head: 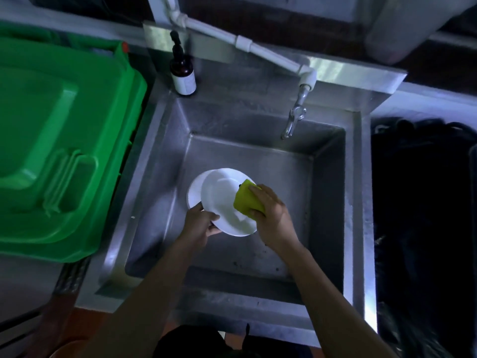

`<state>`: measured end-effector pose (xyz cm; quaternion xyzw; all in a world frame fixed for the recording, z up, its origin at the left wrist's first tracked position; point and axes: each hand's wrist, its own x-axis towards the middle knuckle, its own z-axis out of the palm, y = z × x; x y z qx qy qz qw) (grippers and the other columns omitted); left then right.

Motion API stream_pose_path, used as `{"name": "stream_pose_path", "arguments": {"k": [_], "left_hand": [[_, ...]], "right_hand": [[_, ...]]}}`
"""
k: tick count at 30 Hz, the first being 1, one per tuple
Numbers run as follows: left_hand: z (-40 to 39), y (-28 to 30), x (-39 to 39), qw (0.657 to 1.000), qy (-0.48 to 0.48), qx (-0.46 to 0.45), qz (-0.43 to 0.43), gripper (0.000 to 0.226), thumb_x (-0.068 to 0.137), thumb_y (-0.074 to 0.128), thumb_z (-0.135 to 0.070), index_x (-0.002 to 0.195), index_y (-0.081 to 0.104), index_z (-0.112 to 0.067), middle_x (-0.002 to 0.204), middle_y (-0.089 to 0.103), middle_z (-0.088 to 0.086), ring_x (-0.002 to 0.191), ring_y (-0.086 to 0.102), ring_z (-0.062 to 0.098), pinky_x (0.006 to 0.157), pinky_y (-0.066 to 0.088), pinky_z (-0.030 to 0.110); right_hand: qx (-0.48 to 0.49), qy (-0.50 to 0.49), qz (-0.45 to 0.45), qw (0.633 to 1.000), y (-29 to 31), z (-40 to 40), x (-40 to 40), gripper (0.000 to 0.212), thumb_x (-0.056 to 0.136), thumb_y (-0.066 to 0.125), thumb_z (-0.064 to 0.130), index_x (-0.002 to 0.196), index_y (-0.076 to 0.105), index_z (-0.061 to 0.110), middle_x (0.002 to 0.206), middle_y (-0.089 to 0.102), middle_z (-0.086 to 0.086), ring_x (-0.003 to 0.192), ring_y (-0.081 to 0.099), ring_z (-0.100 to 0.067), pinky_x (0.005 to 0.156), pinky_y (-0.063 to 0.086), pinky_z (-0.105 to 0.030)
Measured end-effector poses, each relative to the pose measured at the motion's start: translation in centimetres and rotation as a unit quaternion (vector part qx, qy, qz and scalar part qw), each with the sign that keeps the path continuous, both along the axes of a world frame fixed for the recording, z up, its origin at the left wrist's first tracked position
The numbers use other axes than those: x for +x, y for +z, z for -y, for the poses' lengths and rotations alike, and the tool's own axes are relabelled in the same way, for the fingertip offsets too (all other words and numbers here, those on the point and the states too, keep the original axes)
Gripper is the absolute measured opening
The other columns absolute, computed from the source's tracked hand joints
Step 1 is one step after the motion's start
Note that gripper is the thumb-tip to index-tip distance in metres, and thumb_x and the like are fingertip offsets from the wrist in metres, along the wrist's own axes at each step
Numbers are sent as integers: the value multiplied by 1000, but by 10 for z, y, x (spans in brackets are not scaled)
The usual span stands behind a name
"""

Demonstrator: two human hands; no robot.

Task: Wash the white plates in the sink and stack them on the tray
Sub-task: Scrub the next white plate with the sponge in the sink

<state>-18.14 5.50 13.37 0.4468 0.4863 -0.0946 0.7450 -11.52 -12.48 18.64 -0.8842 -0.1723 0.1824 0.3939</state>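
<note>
Over the steel sink [327, 192] I hold a white plate [222, 202] tilted. My left hand [200, 224] grips its lower left rim. My right hand [271, 215] holds a yellow-green sponge [247, 196] pressed against the plate's right side. Another white plate [195, 189] lies in the basin behind and left of the held one, mostly hidden by it. No tray is in view.
A tap [294, 120] hangs from a white pipe [247, 45] over the basin's back right. A dark soap pump bottle [182, 68] stands at the sink's back left corner. A large green bin lid [59, 140] fills the left. Dark material [426, 202] lies on the right.
</note>
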Motion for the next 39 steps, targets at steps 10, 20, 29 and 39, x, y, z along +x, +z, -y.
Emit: {"name": "stream_pose_path", "arguments": {"k": [10, 20, 29, 39], "left_hand": [[16, 63, 17, 991, -83, -39, 99, 47, 78, 49, 18, 103, 73, -15, 99, 75, 15, 90, 71, 33, 80, 61, 52], [20, 78, 17, 978, -120, -70, 157, 44, 80, 49, 17, 99, 74, -13, 94, 73, 16, 84, 71, 30, 75, 60, 48], [22, 88, 7, 964, -182, -72, 179, 41, 63, 58, 1, 100, 73, -9, 92, 70, 15, 83, 69, 25, 67, 57, 39], [23, 94, -2, 976, -144, -47, 157, 54, 58, 61, 0, 108, 74, -16, 106, 76, 9, 87, 74, 23, 65, 58, 40]], "right_hand": [[-13, -8, 68, 998, 49, -22, -3, 56, 89, 64, 14, 143, 52, 20, 152, 44, -4, 132, 47, -29, 109, 37, -39], [-45, 60, 229, 971, 35, 1, -13, 44, 103, 46, 21, 147, 47, 22, 160, 31, -10, 145, 32, -31, 115, 32, -45], [-23, 136, 233, 963, 54, -5, 4, 46, 102, 51, 16, 148, 46, 14, 159, 33, -9, 146, 32, -29, 116, 30, -47], [-41, 95, 255, 961, 66, -13, 41, 48, 103, 51, 14, 150, 42, 14, 159, 32, -13, 145, 32, -34, 117, 27, -47]]}}
